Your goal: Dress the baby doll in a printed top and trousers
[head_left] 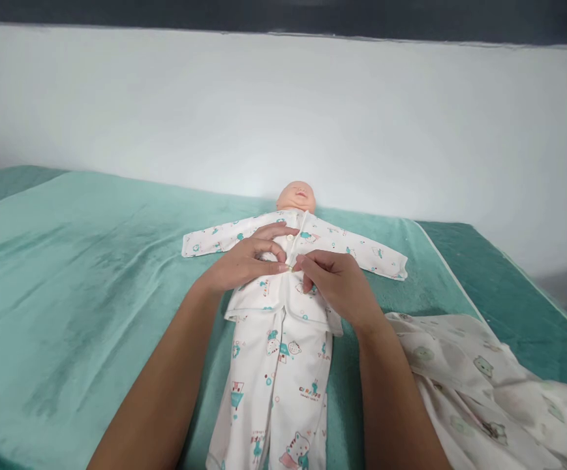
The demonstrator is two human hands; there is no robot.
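Observation:
A baby doll (296,195) lies on its back on a teal blanket (82,274), head toward the wall. It wears a white printed top (335,241) with sleeves spread wide and matching printed trousers (276,385). My left hand (246,261) rests on the doll's chest, fingers curled and pinching the left edge of the top's front opening. My right hand (337,281) pinches the right edge, its fingertips meeting those of the left at the middle of the chest.
A second pale printed cloth (489,385) lies crumpled at the lower right on the blanket. A white wall (283,111) rises right behind the doll's head. A darker green sheet (518,287) shows at the bed's right edge.

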